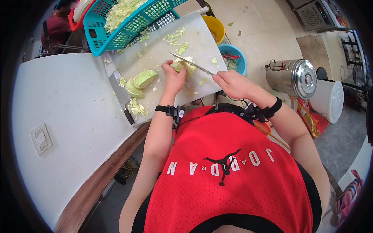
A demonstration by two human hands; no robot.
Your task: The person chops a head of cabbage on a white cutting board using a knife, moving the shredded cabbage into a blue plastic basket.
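Note:
My left hand (175, 76) grips a piece of cabbage (186, 64) on the white cutting board (204, 55). In my right hand (233, 84) is the handle of a knife (193, 64), its blade lying across the top of that piece. To the left of my left hand, cut cabbage wedges (145, 79) rest on the board. Shredded cabbage (137, 108) lies near the board's lower left corner, beside a cleaver (120, 87) with a black handle. More shreds are scattered over the board.
A teal plastic basket (116, 43) of shredded cabbage stands at the board's far edge. Beyond the right edge are a yellow bucket (217, 24) and a blue bucket (241, 62). A white wall (72, 87) borders the left. Another person (56, 29) is at upper left. A steel pot (279, 75) stands right.

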